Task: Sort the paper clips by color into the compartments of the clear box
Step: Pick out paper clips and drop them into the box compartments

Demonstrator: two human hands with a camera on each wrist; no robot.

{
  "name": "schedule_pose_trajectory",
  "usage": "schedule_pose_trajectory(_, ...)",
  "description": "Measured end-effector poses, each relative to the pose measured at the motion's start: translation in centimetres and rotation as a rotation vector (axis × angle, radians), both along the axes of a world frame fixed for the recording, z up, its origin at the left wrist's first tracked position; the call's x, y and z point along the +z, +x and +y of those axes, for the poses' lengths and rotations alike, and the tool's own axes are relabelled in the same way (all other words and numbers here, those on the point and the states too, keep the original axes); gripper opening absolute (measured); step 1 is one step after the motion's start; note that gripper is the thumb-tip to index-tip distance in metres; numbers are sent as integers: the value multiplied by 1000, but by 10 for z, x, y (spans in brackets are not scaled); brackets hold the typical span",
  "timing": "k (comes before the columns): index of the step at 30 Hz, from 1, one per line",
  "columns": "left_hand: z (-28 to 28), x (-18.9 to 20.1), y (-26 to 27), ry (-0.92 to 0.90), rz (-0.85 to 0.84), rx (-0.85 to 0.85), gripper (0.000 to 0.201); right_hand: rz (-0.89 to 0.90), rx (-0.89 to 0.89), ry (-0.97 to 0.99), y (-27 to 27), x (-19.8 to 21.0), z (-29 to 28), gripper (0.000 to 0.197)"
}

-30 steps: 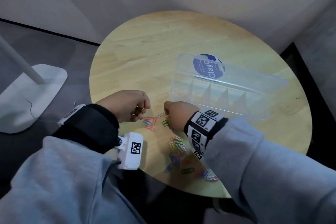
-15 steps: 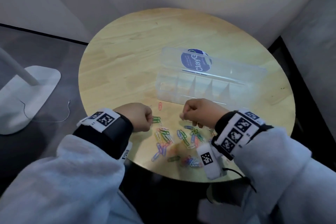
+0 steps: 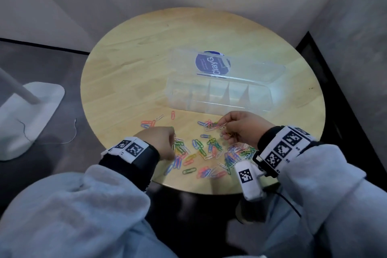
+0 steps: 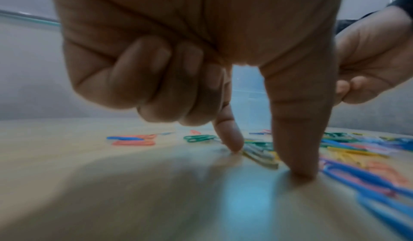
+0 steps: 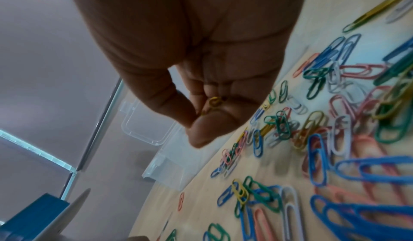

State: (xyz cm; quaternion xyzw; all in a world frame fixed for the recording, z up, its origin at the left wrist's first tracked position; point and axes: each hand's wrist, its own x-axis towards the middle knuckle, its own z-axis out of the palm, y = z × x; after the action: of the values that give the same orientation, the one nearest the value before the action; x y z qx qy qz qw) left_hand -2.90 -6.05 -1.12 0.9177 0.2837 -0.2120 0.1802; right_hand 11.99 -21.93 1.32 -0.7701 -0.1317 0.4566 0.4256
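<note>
Several colored paper clips (image 3: 209,151) lie scattered near the round table's front edge. The clear box (image 3: 219,109) stands behind them with its lid (image 3: 251,65) open; I see no clips in its compartments. My left hand (image 3: 161,142) is at the pile's left side. In the left wrist view, the left hand (image 4: 268,161) sets its thumb and forefinger tips on the table either side of some white and green clips (image 4: 259,154), other fingers curled. My right hand (image 3: 240,125) hovers over the pile's far right. The right hand (image 5: 212,107) pinches yellow paper clips (image 5: 214,102).
A few orange clips (image 3: 146,122) and one blue lie apart at the pile's left. The table's front edge (image 3: 199,189) runs just below the clips. A white lamp base (image 3: 31,111) with a thin cable stands on the floor at left. Walls close in behind the table.
Both hands have moved from the orange clips at the left and spread apart over the pile. The right hand went right, toward the box front. The head view has shifted.
</note>
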Motion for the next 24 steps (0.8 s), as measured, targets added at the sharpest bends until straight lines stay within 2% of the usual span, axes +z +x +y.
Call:
schedule_pose_trajectory(3, 3, 1, 3, 3, -36, 2, 19, -60, 50, -84, 5, 2, 1, 30)
schedule_pose_trajectory(7, 8, 3, 8, -11, -51, -1, 23, -263, 263, -301, 5, -3, 2, 17)
schedule_pose_trajectory(10, 8, 3, 8, -18, -17, 7, 24, -419, 357, -406, 1, -8, 6, 23)
schedule_pose_trajectory(15, 8, -2, 5, -49, 2, 76, 15, -517, 448, -549, -10, -13, 22, 24)
schedule_pose_trajectory(20, 5, -3, 10, -96, -17, 98, 13, -530, 502, -590, -10, -15, 30, 13)
schedule_pose_trajectory(24, 9, -7, 13, -98, 7, 79, 4, -498, 403, -485, -5, -19, 25, 10)
